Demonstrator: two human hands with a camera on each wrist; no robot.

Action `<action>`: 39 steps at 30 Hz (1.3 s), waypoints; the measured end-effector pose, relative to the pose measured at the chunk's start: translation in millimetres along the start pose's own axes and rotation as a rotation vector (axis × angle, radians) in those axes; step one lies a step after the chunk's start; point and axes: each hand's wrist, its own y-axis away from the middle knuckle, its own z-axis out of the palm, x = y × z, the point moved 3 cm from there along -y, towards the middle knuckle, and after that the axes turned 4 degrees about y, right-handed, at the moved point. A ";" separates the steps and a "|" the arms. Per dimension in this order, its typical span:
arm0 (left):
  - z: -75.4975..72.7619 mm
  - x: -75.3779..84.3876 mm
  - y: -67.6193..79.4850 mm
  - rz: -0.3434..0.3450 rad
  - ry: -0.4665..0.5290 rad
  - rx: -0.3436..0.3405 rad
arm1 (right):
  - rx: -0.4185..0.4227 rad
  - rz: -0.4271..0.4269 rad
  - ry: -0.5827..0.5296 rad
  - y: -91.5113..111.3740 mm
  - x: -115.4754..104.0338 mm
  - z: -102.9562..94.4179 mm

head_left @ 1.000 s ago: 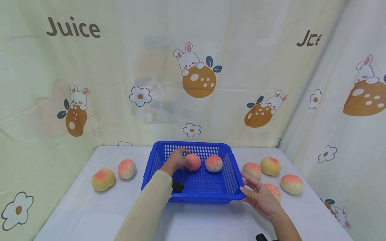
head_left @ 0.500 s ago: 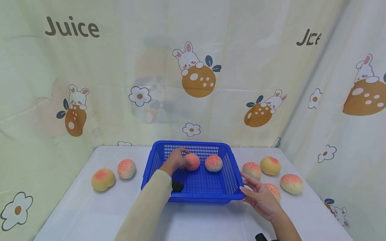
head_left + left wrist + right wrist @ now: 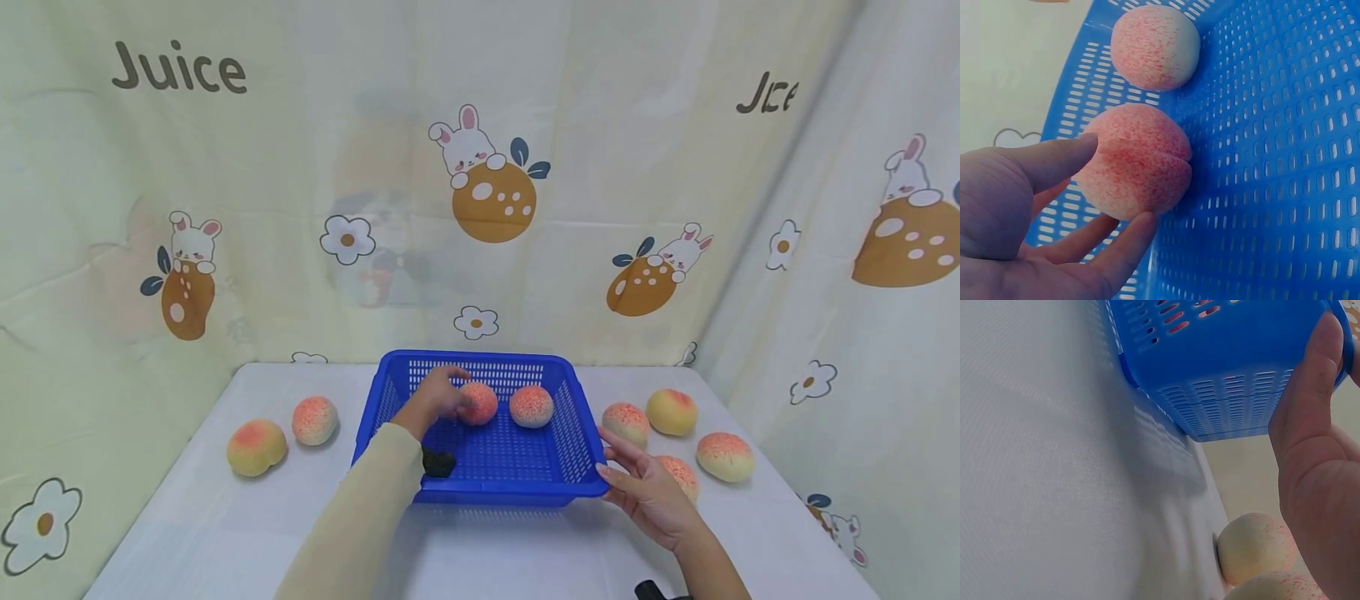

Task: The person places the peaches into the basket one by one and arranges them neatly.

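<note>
A blue plastic basket [image 3: 517,487] with slotted walls stands on the table. Two pink-speckled peaches are inside it. My left hand [image 3: 442,393] reaches in, thumb and fingers round the left peach [image 3: 482,403]; in the left wrist view the thumb [image 3: 1060,159] lies at the peach's near side and a fingertip meets its lower edge. Just to the right sits the other peach [image 3: 532,407], untouched. My right hand [image 3: 651,492] grips the basket's right front corner, thumb over the rim. The right wrist view shows its fingers at the basket's outer side.
On the right, beyond my right hand, lie several peaches, including a yellow one [image 3: 672,412] and a pale speckled one [image 3: 726,457]. On the left are a yellow peach [image 3: 257,447] and a pink one [image 3: 315,420]. A printed curtain [image 3: 480,275] hangs behind the white table [image 3: 510,558].
My left hand and forearm have shifted slightly to the left, while the peach at its fingers stays in place. The right hand and the basket have kept their positions.
</note>
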 end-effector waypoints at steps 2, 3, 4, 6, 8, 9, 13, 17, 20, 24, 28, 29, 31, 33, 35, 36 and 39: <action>-2.2 1.9 2.0 0.012 -0.001 -0.005 | 0.002 0.000 -0.003 -0.3 -0.3 0.2; -3.7 3.3 3.6 0.021 0.003 -0.007 | 0.003 0.000 -0.004 -0.5 -0.4 0.2; -5.1 5.0 5.6 0.036 0.004 -0.009 | 0.003 0.000 -0.007 -0.8 -0.6 0.3; -8.1 8.4 10.0 0.064 0.006 -0.012 | 0.003 0.004 -0.008 -1.0 -0.7 0.5; -10.8 11.5 14.3 0.086 0.019 -0.016 | 0.004 0.005 -0.007 -1.1 -0.6 0.7; -11.8 12.8 16.3 0.097 0.029 -0.021 | 0.005 0.006 -0.007 -1.1 -0.5 0.8; -14.6 15.8 22.6 0.117 0.043 -0.042 | 0.010 0.006 -0.011 -1.0 -0.3 0.6; -16.7 17.9 27.8 0.139 0.035 -0.069 | 0.008 0.003 -0.016 -0.8 -0.3 1.0; -18.5 19.7 32.1 0.161 0.020 -0.093 | 0.004 0.005 -0.017 -0.7 -0.4 1.4; -21.5 21.3 38.8 0.194 0.025 -0.127 | 0.003 0.008 -0.020 -1.0 -0.7 1.6; -25.3 21.6 48.1 0.213 0.042 -0.135 | -0.006 -0.004 -0.028 -1.1 -0.5 1.2; -26.3 21.7 51.0 0.216 0.040 -0.132 | -0.012 -0.009 -0.032 -1.1 -0.4 1.1; -28.1 22.2 57.3 0.222 0.039 -0.125 | -0.022 -0.018 -0.039 -0.8 0.2 1.0; -29.3 22.7 64.0 0.231 0.045 -0.121 | -0.032 -0.025 -0.045 -0.5 0.8 0.7; -30.0 22.7 70.3 0.237 0.060 -0.119 | -0.034 -0.029 -0.048 -0.1 1.4 0.5; -30.3 22.6 73.1 0.241 0.067 -0.118 | -0.034 -0.030 -0.049 0.0 1.8 0.4; -30.5 20.2 80.0 0.263 0.090 -0.115 | -0.033 -0.032 -0.048 0.2 2.1 0.1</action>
